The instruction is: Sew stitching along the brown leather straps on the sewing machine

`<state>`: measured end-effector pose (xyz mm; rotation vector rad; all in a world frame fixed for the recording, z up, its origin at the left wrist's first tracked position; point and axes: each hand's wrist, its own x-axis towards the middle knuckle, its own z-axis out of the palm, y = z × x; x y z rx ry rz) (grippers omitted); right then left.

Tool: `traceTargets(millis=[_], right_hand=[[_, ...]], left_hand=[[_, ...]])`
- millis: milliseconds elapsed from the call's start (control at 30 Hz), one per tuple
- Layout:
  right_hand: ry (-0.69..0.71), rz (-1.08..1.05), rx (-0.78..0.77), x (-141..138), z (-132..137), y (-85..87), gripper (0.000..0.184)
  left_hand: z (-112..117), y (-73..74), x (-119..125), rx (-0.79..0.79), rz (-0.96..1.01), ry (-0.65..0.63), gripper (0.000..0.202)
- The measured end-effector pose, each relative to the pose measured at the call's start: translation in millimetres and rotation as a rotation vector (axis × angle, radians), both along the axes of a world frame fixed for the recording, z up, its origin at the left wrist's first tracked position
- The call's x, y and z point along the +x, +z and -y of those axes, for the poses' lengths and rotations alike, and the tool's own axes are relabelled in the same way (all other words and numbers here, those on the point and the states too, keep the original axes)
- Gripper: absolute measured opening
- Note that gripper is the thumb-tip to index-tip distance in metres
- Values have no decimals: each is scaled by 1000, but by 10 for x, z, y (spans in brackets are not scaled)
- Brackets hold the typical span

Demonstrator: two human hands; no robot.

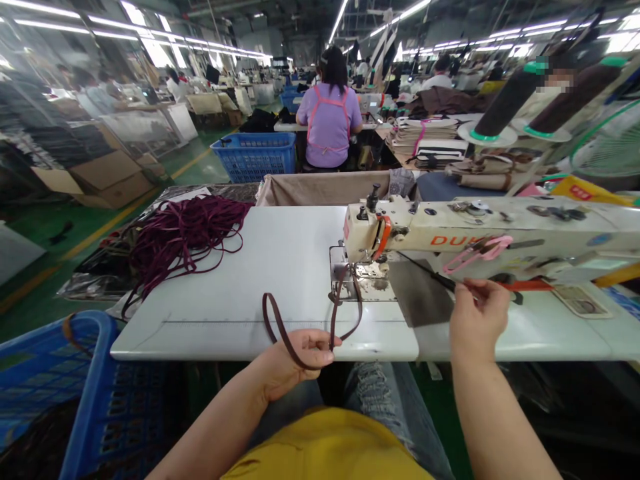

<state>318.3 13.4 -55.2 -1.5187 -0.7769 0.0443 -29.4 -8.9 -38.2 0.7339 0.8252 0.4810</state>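
My left hand (305, 357) is closed around a narrow brown strap (274, 313) just over the front edge of the sewing table (215, 313). One loop of the strap stands up to the left; another part runs up towards the needle area of the sewing machine (415, 230). To the right, my right hand (477, 313) pinches the end of a slender black pointed tool (439, 275), whose kind I cannot make out. Its thin tip points left towards the needle area. Pink-handled snips (480, 255) rest against the machine body, just above my right hand.
A heap of maroon straps (190, 233) lies at the table's left end. Below it stands a blue basket (95, 340). A fabric-lined bin (320, 187) is behind the table. Thread cones (515, 100) rise at the right. A person in purple (327, 127) sits ahead.
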Motion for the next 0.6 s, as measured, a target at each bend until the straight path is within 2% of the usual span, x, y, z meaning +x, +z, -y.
traceTargets(millis=[133,267,467,600], right_hand=[[139,-192,18,139,-138,179,52],[195,-255,47,102,-201,333,62],[257,-306,134,53,-234,389,56],[264,-419,157,11,-243,440,61]], left_hand=[[8,-105,42,194,-213,-16,40],[8,-206,59,342,-257,-22,34],[12,-293,43,400,-357,-25,36],[24,-317,46,428,-445,-14,35]])
